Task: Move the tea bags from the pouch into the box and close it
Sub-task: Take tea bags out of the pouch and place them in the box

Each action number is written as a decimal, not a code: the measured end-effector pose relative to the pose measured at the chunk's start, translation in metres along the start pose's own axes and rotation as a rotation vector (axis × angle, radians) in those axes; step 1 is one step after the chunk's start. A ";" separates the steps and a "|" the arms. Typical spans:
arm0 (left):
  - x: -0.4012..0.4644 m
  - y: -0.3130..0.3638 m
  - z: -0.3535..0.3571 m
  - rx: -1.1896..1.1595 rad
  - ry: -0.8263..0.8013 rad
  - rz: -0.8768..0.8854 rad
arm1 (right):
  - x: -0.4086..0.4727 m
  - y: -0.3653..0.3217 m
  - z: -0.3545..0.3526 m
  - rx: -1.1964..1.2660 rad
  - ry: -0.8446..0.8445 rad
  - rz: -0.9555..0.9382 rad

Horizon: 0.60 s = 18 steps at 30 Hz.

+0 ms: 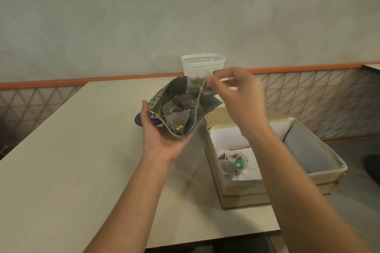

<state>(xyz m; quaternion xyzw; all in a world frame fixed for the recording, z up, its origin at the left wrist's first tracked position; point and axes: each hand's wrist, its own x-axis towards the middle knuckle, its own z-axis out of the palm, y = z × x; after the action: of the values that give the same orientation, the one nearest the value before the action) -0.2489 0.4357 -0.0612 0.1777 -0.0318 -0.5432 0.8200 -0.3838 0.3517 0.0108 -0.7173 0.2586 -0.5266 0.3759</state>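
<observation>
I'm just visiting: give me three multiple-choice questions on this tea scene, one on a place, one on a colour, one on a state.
1. Where is the white plastic mesh basket?
A. behind the pouch
B. inside the box
C. on the floor

2. What colour is the rail along the wall?
A. blue
B. orange
C. black

3. The beige cardboard box is:
A. taped
B. closed
C. open

Answers: 1 A, it stands at the table's far edge behind the foil pouch. 2 B, it shows orange. 3 C, tea bags show inside it.
</observation>
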 end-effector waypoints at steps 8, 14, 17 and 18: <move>0.001 -0.006 -0.002 0.007 -0.023 -0.004 | -0.002 -0.005 -0.049 0.117 0.055 0.065; 0.004 -0.009 -0.005 0.012 -0.068 -0.015 | -0.021 0.032 -0.067 -0.165 -0.264 0.281; 0.004 -0.013 -0.004 0.024 -0.071 -0.014 | -0.030 0.046 -0.062 -0.276 -0.376 0.295; 0.004 -0.013 -0.003 0.027 -0.069 -0.014 | -0.032 0.051 -0.059 -0.325 -0.435 0.287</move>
<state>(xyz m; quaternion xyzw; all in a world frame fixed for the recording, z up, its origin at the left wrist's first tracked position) -0.2584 0.4288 -0.0693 0.1700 -0.0660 -0.5543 0.8121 -0.4488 0.3309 -0.0388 -0.8200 0.3517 -0.2537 0.3734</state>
